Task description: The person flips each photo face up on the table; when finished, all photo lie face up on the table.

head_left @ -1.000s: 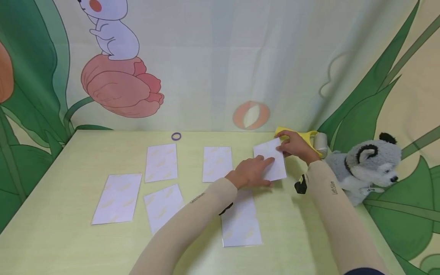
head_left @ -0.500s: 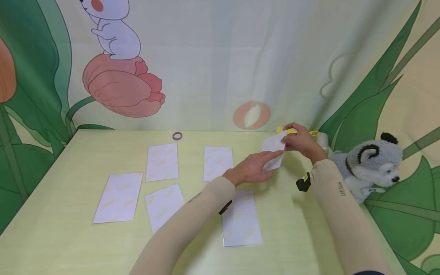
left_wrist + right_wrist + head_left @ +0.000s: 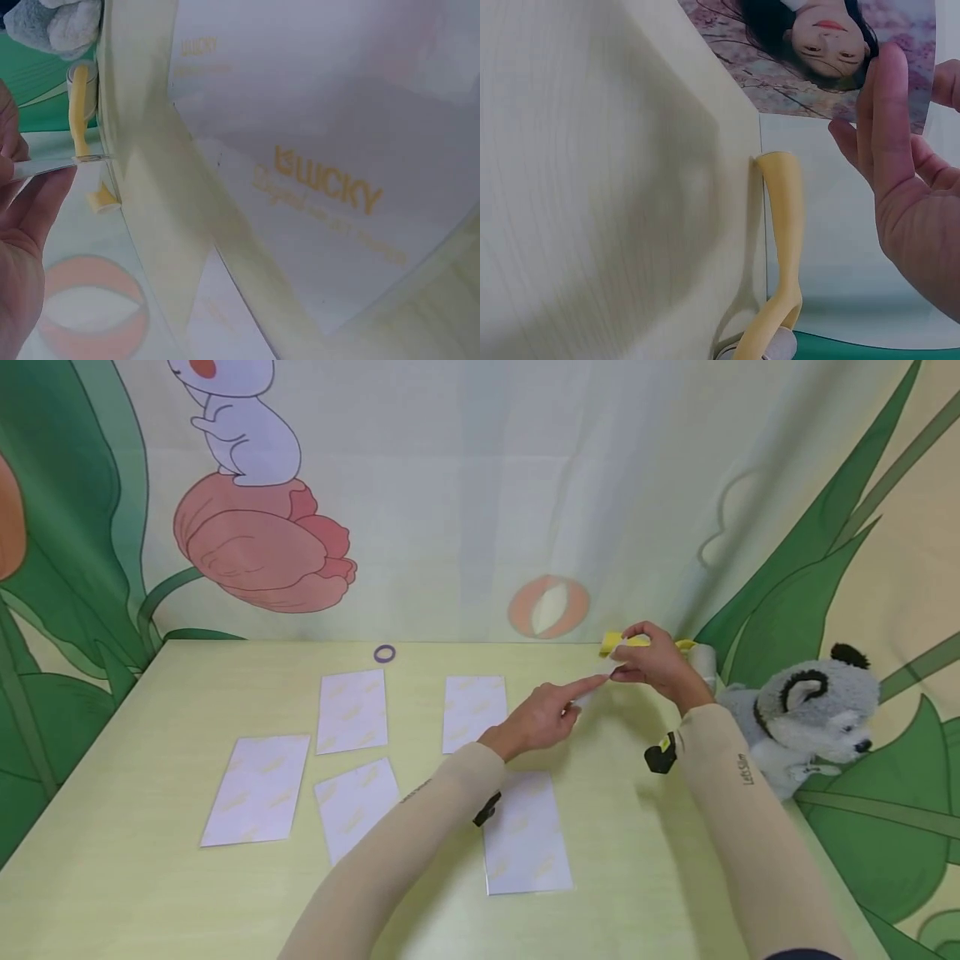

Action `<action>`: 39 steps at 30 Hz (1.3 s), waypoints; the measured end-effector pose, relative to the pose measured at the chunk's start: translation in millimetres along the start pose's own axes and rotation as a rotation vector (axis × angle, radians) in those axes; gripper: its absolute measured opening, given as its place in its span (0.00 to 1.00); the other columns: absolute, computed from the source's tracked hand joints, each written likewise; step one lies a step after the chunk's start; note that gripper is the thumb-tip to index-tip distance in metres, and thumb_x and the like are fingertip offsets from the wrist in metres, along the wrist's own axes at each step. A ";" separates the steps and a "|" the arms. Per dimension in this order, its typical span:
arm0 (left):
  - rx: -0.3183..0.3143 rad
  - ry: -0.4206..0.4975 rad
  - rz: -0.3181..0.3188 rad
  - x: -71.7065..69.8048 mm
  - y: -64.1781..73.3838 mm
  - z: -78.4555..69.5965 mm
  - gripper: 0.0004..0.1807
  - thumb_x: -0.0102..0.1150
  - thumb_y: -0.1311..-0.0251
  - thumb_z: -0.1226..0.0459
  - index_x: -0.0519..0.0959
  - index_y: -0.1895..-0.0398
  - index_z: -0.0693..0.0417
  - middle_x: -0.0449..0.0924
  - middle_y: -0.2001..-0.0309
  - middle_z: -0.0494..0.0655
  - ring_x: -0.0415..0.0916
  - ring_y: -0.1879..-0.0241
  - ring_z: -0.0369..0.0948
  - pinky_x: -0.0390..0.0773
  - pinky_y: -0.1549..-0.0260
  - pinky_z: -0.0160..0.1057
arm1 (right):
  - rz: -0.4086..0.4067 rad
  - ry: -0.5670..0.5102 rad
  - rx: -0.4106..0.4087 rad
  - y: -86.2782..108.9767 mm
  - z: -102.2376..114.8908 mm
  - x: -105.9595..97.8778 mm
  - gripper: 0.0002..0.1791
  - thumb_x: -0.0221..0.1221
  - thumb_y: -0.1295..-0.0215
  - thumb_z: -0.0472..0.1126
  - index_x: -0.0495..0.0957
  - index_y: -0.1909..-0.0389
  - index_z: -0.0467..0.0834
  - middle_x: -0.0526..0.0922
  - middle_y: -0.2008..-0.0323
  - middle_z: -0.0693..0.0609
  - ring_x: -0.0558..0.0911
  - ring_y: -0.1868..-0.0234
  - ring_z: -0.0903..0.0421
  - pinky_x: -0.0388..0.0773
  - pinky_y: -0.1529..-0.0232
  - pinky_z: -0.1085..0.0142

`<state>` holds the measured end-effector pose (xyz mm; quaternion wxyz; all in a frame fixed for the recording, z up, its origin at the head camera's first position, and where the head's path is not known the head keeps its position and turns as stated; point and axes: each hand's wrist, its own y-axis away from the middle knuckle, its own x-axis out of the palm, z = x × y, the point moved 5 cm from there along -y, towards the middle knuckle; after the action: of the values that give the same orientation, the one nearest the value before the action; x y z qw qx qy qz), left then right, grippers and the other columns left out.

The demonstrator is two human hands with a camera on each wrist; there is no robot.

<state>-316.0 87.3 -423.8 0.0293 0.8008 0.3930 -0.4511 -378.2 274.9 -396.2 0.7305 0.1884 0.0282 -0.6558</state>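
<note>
Both hands hold a photo print (image 3: 772, 82) up off the table near its far right. Seen almost edge-on in the head view, it is a thin white strip. The right wrist view shows its picture side, a portrait with dark hair and pink blossom. My left hand (image 3: 536, 718) holds the near left side, index finger stretched along the print. My right hand (image 3: 663, 667) pinches the far right end between thumb and fingers. Several more sheets lie white side up, with yellow lettering, including one sheet (image 3: 527, 839) beneath the left wrist and another sheet (image 3: 474, 710) behind it.
A yellow-handled roller (image 3: 782, 217) lies at the back edge behind my right hand. A grey plush dog (image 3: 806, 718) sits at the right edge. One purple ring (image 3: 385, 653) lies at the back. A printed curtain (image 3: 427, 510) hangs behind the table (image 3: 135, 793).
The photo print has tilted from showing its white back to nearly edge-on, lifted higher. My right hand has moved slightly up and to the right; my left index finger now points along the print.
</note>
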 end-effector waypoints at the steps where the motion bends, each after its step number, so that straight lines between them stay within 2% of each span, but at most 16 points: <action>1: 0.002 0.002 -0.012 -0.9 0.0 0.4 0.35 0.47 0.34 0.76 0.63 0.25 0.46 0.58 0.88 0.39 0.52 0.86 0.34 0.60 0.78 0.29 | 0.003 -0.010 0.000 0.0 0.5 0.4 0.17 0.58 0.31 0.36 0.60 0.49 0.47 0.76 0.64 0.48 0.86 0.73 0.58 0.85 0.64 0.67; 5: -0.014 0.010 -0.036 -2.8 1.4 2.7 0.34 0.46 0.35 0.77 0.65 0.25 0.47 0.58 0.87 0.39 0.53 0.85 0.34 0.58 0.79 0.28 | 0.009 -0.030 0.002 1.9 1.9 2.9 0.17 0.58 0.31 0.37 0.60 0.51 0.48 0.76 0.63 0.49 0.87 0.73 0.58 0.85 0.62 0.66; 9: -0.051 -0.003 -0.055 -3.6 4.1 6.0 0.34 0.47 0.35 0.76 0.66 0.26 0.46 0.65 0.85 0.42 0.59 0.83 0.36 0.60 0.78 0.28 | 0.012 -0.051 0.008 3.6 -0.4 5.5 0.17 0.59 0.30 0.39 0.60 0.51 0.48 0.78 0.61 0.50 0.88 0.70 0.57 0.85 0.59 0.64; 11: -0.060 -0.023 -0.070 -4.2 5.0 7.6 0.34 0.48 0.34 0.76 0.66 0.26 0.46 0.67 0.84 0.43 0.59 0.83 0.36 0.60 0.78 0.28 | 0.010 -0.034 0.001 3.7 -1.8 6.7 0.19 0.59 0.29 0.43 0.60 0.48 0.48 0.79 0.58 0.49 0.89 0.68 0.56 0.85 0.57 0.62; 14: -0.062 -0.043 -0.092 -5.8 5.6 9.3 0.34 0.48 0.34 0.76 0.65 0.25 0.46 0.66 0.86 0.43 0.57 0.84 0.35 0.59 0.80 0.28 | 0.000 0.070 -0.020 4.2 -1.9 9.2 0.29 0.58 0.29 0.53 0.58 0.38 0.44 0.79 0.47 0.42 0.89 0.57 0.48 0.84 0.51 0.56; 17: -0.052 -0.036 -0.125 -9.1 6.2 10.0 0.34 0.47 0.35 0.77 0.65 0.26 0.48 0.64 0.86 0.42 0.55 0.84 0.35 0.59 0.80 0.28 | -0.016 0.187 -0.029 3.9 -1.2 11.5 0.42 0.55 0.31 0.63 0.54 0.29 0.41 0.73 0.35 0.37 0.83 0.44 0.40 0.80 0.43 0.50; 21: -0.044 -0.004 -0.185 -14.0 7.8 12.8 0.34 0.47 0.36 0.78 0.66 0.27 0.50 0.62 0.87 0.41 0.54 0.85 0.35 0.58 0.80 0.28 | -0.047 0.233 -0.025 2.8 -2.0 13.5 0.47 0.52 0.34 0.70 0.53 0.26 0.43 0.67 0.29 0.35 0.73 0.33 0.36 0.71 0.35 0.44; 26: -0.080 0.044 -0.264 -18.2 9.6 19.4 0.33 0.46 0.36 0.77 0.67 0.27 0.52 0.59 0.90 0.40 0.50 0.89 0.32 0.55 0.84 0.28 | -0.077 0.179 -0.061 3.1 -7.4 13.4 0.45 0.49 0.32 0.69 0.56 0.26 0.42 0.61 0.26 0.37 0.63 0.26 0.38 0.61 0.29 0.40; 30: -0.125 0.118 -0.338 -22.1 9.8 22.9 0.32 0.46 0.36 0.77 0.67 0.27 0.53 0.58 0.92 0.40 0.47 0.91 0.32 0.53 0.87 0.29 | -0.079 0.145 -0.082 5.0 -12.1 15.3 0.44 0.48 0.30 0.67 0.54 0.24 0.42 0.58 0.25 0.36 0.59 0.24 0.38 0.57 0.27 0.40; 36: -0.183 0.191 -0.415 -27.9 9.5 24.3 0.33 0.48 0.39 0.77 0.68 0.28 0.54 0.57 0.92 0.39 0.50 0.91 0.32 0.54 0.87 0.29 | -0.102 0.167 -0.073 7.9 -17.5 18.2 0.48 0.48 0.31 0.69 0.48 0.21 0.45 0.56 0.23 0.37 0.57 0.23 0.38 0.56 0.26 0.42; 39: -0.224 0.245 -0.450 -30.1 10.1 26.7 0.34 0.48 0.40 0.78 0.68 0.28 0.53 0.56 0.92 0.39 0.51 0.91 0.32 0.54 0.87 0.29 | -0.121 0.136 -0.089 7.8 -21.5 18.9 0.45 0.49 0.29 0.65 0.48 0.20 0.46 0.57 0.24 0.36 0.59 0.24 0.38 0.58 0.27 0.42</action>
<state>-336.6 51.5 -420.3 -0.0313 0.7337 0.6090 -0.2997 -363.6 264.2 -419.7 0.6937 0.1976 0.1182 -0.6825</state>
